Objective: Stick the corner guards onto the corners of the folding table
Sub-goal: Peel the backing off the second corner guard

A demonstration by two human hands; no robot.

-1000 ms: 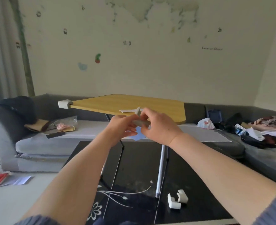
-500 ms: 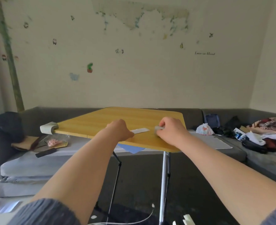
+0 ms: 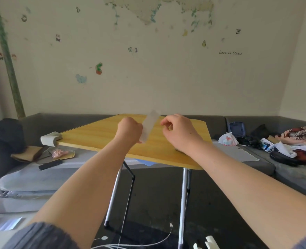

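Wooden folding bench (image 3: 98, 135) in front of a grey sofa (image 3: 40, 174), on metal legs over a dark floor. One corner guard (image 3: 50, 139) already seated on the bench's far left corner. Two more corner guards (image 3: 209, 244) on the floor below the bench's near right corner, cut off by the lower frame edge.

Left hand (image 3: 129, 129) above the middle of the bench, grip closed around the lower end of a pale strip (image 3: 149, 125), blurred, angled up and to the right. Right hand (image 3: 178, 130) just beside it, fingers curled, thumb and forefinger pinched together; hard to tell whether anything sits between them. Something dark under the right wrist, mostly hidden.

On the sofa: white plastic bag (image 3: 227, 139) tied at the top, contents not visible; a clear packet (image 3: 60, 152) with something pink inside; a dark remote-like bar (image 3: 50, 164); heaped clothes (image 3: 299, 141) at far right.

Cream wall (image 3: 166, 83) with butterfly stickers and peeling paint.
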